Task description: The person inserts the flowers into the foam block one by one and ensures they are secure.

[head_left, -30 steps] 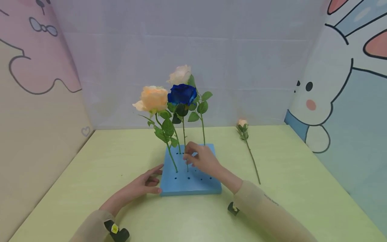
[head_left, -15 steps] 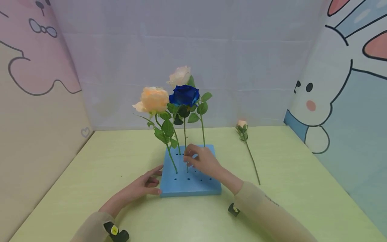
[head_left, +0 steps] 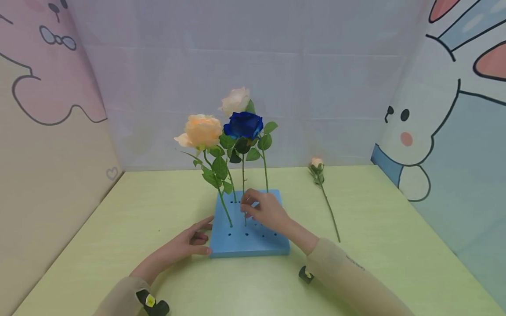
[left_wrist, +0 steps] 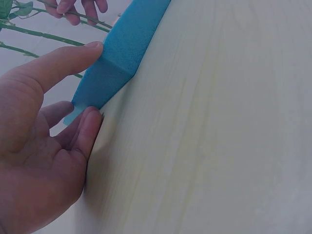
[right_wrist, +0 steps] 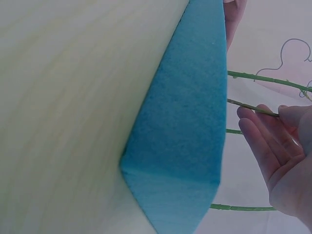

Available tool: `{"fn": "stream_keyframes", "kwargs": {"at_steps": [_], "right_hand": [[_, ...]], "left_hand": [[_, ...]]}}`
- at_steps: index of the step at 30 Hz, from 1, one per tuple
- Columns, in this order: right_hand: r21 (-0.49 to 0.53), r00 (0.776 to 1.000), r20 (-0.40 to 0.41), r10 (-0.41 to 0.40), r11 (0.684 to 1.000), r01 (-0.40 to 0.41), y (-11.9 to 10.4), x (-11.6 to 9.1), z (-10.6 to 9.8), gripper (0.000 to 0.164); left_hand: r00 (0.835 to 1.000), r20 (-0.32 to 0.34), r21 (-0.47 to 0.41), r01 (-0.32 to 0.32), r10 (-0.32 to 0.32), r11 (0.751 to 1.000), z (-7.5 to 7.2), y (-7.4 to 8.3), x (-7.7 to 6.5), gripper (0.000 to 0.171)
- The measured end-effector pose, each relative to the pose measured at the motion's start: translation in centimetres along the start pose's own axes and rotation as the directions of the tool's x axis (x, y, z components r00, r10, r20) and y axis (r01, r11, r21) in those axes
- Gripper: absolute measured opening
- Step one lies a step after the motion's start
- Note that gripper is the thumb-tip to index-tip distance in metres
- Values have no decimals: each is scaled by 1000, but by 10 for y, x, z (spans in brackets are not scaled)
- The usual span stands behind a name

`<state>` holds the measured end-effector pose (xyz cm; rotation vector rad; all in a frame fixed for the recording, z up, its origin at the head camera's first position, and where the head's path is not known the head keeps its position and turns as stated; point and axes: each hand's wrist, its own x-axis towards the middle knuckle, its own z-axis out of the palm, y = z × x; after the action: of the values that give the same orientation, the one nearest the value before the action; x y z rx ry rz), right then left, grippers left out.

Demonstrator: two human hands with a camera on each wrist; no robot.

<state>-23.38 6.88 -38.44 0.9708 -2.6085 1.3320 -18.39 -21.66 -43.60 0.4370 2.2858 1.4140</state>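
My right hand pinches the stem of a blue rose between thumb and fingers, low down and just above a light blue foam block with several holes. The stem's lower end meets the block's top at a hole; how deep it sits I cannot tell. Against the block's left side rests my left hand, its thumb at the front corner and its fingers loosely bent along the side. A peach rose stands tilted left in the block, and a pale pink rose rises behind the blue one.
One more peach rose lies on the pale yellow table, right of the block, its stem pointing toward me. Another green stem stands at the block's back right. Cartoon-printed walls enclose the sides and back.
The blue rose's bloom has shifted to the right and its stem stands more upright. My right hand has moved barely, still pinching the stem. The left hand stays at the block.
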Motion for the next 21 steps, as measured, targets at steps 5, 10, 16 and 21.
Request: {"fn": "stream_keyframes", "kwargs": {"at_steps": [5,10,16,21], "right_hand": [[8,1000,-3,-5,1000,5,0,0,0,5],[2,1000,-3,-18,1000,18,1,0,-1,5],[-23,1000,-15,-22,1000,22,1,0,0,12],[-16,999,-23,-36,999,35,0,-4,-2,36]], "left_hand": [[1000,4,1,-4,4,1000,0,-1,0,91],[1000,4,-5,-11,11,1000,0,-2,1,91],[1000,9,-18,-17,17,1000,0,-2,1,91],[1000,15,-36,-14,15,999,0,-1,0,91]]}}
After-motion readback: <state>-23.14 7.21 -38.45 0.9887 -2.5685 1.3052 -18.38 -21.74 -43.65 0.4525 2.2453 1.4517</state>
